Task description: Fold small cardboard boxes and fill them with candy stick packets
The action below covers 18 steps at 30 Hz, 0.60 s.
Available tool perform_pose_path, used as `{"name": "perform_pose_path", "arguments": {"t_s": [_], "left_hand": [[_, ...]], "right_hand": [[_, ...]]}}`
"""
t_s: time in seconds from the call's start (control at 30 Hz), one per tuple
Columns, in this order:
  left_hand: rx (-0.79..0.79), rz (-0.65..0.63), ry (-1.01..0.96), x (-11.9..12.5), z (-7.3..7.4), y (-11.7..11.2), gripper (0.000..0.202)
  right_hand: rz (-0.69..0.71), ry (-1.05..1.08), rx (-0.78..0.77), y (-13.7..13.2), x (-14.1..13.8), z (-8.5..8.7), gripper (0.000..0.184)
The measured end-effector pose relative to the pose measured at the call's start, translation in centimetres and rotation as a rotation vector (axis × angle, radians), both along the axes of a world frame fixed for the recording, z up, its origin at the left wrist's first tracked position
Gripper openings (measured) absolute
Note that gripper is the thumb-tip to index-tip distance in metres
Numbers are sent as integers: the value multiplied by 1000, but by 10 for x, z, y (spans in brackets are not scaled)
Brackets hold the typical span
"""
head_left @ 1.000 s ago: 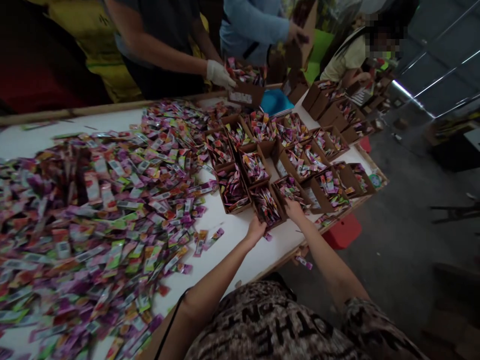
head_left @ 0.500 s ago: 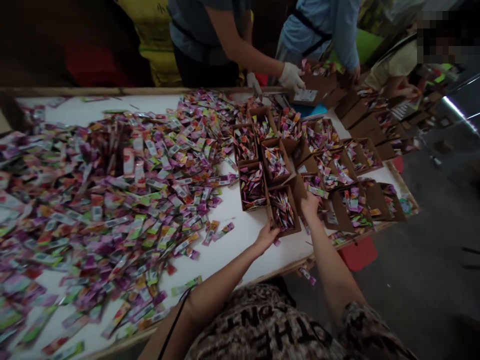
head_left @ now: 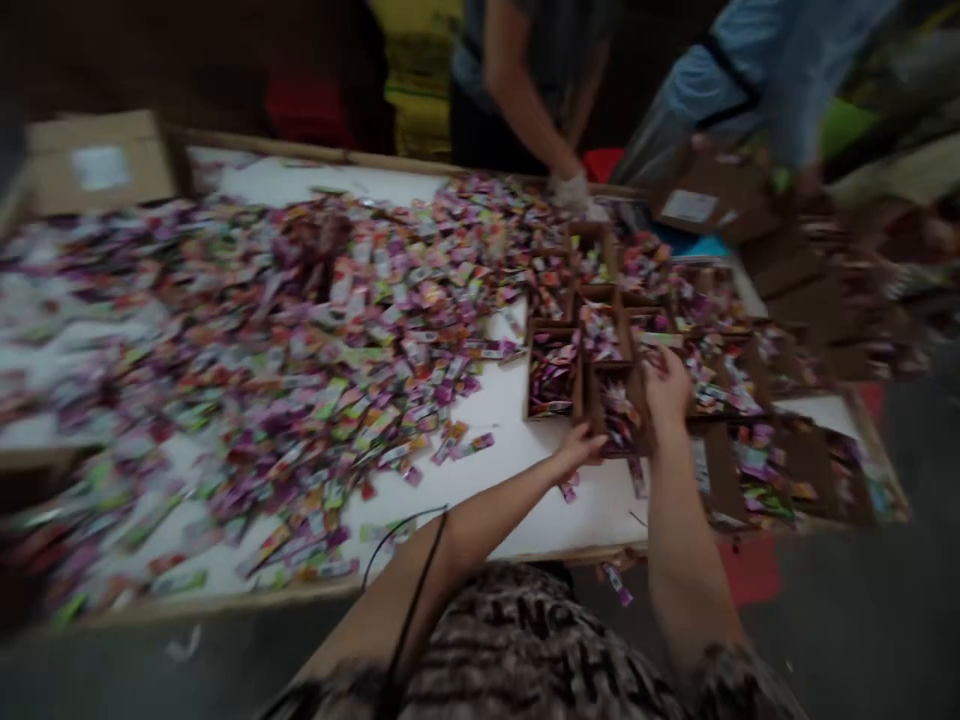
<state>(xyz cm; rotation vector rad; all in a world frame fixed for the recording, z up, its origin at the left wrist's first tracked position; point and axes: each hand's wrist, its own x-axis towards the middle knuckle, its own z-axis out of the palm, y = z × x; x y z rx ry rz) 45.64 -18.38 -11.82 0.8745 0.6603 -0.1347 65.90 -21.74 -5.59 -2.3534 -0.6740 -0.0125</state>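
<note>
My left hand [head_left: 581,447] grips the near left corner of a small open cardboard box [head_left: 639,405], its fingers against the outside wall. Slim purple and orange sachets [head_left: 619,415] fill this box. My right hand [head_left: 667,385] is at the box's far right side, its fingers curled by the rim beside a pale sachet [head_left: 661,340]. Blur hides what those fingers hold. A filled box [head_left: 553,408] stands just left, and another box [head_left: 602,350] of sachets stands behind.
A wide heap of loose sachets [head_left: 300,330] covers the left of the white table [head_left: 495,400]. More filled boxes [head_left: 720,385] crowd the right. A closed carton [head_left: 97,165] sits at the far left. Across the table, a co-worker's gloved hand [head_left: 576,195] is over the heap.
The view has swung left, bringing the carton into sight. My right hand has moved farther up along the box. My left hand stays at its corner. The co-worker's gloved hand has left the brown box.
</note>
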Motion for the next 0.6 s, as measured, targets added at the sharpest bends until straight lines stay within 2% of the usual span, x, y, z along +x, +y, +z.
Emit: {"name": "perform_pose_path", "arguments": {"t_s": [0.1,0.17,0.23,0.27,0.33,0.4,0.47,0.53,0.6], "left_hand": [[102,-222,-12,19,5,9,65],[240,-368,-30,8,11,28,47],[332,-461,-144,-27,25,56,34],[366,-498,-217,-54,35,74,33],[356,-467,-261,-121,58,120,39],[382,-302,-188,-202,83,173,43],[351,-18,-94,-295,111,225,46],[307,454,0,-401,143,264,34],[284,947,-23,-515,175,284,28]], "right_hand": [[-14,-36,111,-43,-63,4,47],[30,-32,121,-68,-107,1,42],[108,63,77,-84,-151,-4,39],[158,135,36,-87,-172,-8,38],[270,289,-68,-83,-211,-17,37],[417,407,-183,-68,-245,-25,36],[625,478,-286,-48,-277,-32,36],[873,509,-385,-26,-306,-40,38],[1088,506,-481,-2,-331,-50,41]]}}
